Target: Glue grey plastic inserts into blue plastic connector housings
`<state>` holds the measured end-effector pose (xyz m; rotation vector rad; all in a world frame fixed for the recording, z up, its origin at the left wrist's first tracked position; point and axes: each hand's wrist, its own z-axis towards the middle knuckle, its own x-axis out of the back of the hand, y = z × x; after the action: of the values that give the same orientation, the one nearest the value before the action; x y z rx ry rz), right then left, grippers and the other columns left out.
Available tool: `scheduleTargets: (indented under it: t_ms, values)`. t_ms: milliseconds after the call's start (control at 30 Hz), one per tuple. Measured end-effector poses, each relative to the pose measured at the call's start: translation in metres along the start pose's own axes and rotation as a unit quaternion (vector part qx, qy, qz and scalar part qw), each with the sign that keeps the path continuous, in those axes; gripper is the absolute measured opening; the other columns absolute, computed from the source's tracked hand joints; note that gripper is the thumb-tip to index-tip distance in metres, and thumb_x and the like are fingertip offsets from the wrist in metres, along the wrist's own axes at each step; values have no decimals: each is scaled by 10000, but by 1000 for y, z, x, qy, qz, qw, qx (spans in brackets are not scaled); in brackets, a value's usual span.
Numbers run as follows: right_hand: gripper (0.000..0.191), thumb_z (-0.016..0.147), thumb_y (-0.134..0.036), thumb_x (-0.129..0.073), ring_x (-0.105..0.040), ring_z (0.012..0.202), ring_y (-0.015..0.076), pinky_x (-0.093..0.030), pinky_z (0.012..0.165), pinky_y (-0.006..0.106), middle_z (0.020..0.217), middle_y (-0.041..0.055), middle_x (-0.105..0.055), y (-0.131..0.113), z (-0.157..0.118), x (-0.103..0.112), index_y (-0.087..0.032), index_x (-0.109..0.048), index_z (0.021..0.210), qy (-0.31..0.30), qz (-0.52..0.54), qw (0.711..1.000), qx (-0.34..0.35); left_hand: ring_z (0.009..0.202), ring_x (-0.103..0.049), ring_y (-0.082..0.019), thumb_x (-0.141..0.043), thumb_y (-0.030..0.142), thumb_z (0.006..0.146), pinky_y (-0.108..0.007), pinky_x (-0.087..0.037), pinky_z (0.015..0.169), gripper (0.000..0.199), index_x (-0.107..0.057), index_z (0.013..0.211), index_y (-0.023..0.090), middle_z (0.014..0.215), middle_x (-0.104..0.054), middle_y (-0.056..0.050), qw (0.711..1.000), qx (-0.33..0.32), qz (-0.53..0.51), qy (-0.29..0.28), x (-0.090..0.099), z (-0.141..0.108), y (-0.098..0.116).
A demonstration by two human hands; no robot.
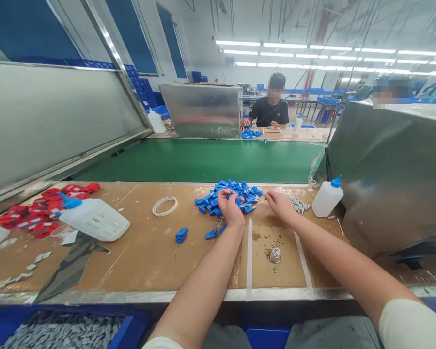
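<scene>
My left hand [231, 207] is over the near side of a pile of small blue plastic parts [223, 186]. Its fingers curl around a blue plastic part [237, 198], mostly hidden by the hand. To the right of the pile, my right hand [279, 203] is closed with thumb and fingers together; what it pinches, if anything, is too small to make out. Beyond that hand lies a small heap of grey parts [298, 204]. A loose blue part [181, 235] and another [211, 234] rest on the brown tabletop [145, 257] left of my left forearm.
A white bottle [327, 198] stands right; another bottle [96, 219] lies left beside red parts [39, 208]. A tape roll [164, 206] sits near the pile. Between my forearms is a small metal cup [275, 255]. Across the green belt [189, 160] sits a person [271, 109].
</scene>
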<state>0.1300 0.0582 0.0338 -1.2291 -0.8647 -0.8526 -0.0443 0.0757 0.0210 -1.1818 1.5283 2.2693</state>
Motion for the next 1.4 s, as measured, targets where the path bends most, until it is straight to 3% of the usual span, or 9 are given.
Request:
scheduleTargets:
  t_ms: [167, 333, 467, 667, 767, 900, 1000, 1233, 1400]
  values:
    - [407, 1105, -417, -364, -667, 938, 225, -378, 715, 268, 1084, 114, -755, -35, 55, -13, -196, -701, 1051, -39, -68, 997, -1, 723, -630, -134, -662, 518, 852, -216, -479, 532, 393, -489, 1056, 230, 999, -656, -34, 999, 28, 20, -35, -1, -2, -3]
    - [412, 1093, -447, -404, -674, 904, 225, -395, 723, 268, 1053, 116, -760, -35, 62, -11, -200, -729, 1041, -80, -117, 989, 32, 539, -594, -137, -511, 553, 959, -252, -486, 539, 353, -524, 1038, 209, 719, -655, 13, 996, 44, 37, -62, 1, -6, 2]
    - [399, 1089, -422, -407, -661, 891, 215, -375, 695, 264, 1025, 105, -755, -7, 49, 17, -201, -729, 1009, -86, -136, 985, 57, 496, -552, -130, -460, 408, 966, -248, -482, 590, 249, -463, 799, 223, 532, -488, 63, 997, 35, 43, -48, 2, -7, 6]
    - [196, 994, -345, -588, -644, 855, 198, -357, 671, 264, 954, 60, -743, 46, -2, 52, -209, -724, 955, -95, -146, 984, 45, 476, -518, -105, -430, 350, 940, -252, -433, 528, 170, -445, 827, 224, 680, -495, 49, 999, 19, 18, -42, -1, -11, 3]
    - [171, 960, -373, -628, -642, 840, 186, -370, 670, 263, 934, 31, -721, 63, -29, 46, -228, -715, 937, -83, -109, 990, 35, 490, -534, -96, -478, 391, 961, -258, -436, 531, 166, -480, 953, 225, 806, -570, 35, 998, 26, 45, -41, -2, -15, -1]
    - [193, 969, -424, -624, -652, 892, 187, -392, 680, 265, 1028, 27, -690, 68, -53, 28, -241, -684, 985, -43, -93, 994, 44, 516, -523, -124, -495, 570, 1016, -258, -429, 566, 389, -534, 1173, 216, 637, -513, 62, 994, 3, 94, -56, -2, -17, -4]
    - [181, 965, -414, -648, -660, 916, 195, -399, 670, 266, 1073, 33, -682, 65, -62, 18, -241, -656, 1015, -25, -102, 993, 48, 533, -512, -120, -556, 707, 954, -258, -417, 554, 544, -586, 1141, 197, 663, -557, 37, 993, -6, 100, -70, -2, -15, -3]
    - [208, 1005, -432, -607, -676, 935, 218, -441, 670, 293, 1086, 48, -672, 66, -67, 5, -230, -630, 1047, 29, -116, 992, 40, 529, -482, -116, -514, 732, 966, -247, -423, 532, 531, -577, 999, 206, 622, -482, 47, 979, 41, 53, -193, -6, -26, -4]
    - [216, 1038, -374, -516, -673, 944, 233, -488, 725, 320, 1065, 88, -685, 68, -66, -4, -209, -647, 989, 57, -69, 993, 78, 541, -484, -107, -508, 692, 988, -242, -461, 554, 495, -566, 1012, 201, 643, -472, 55, 947, 87, 71, -301, -7, -35, -11]
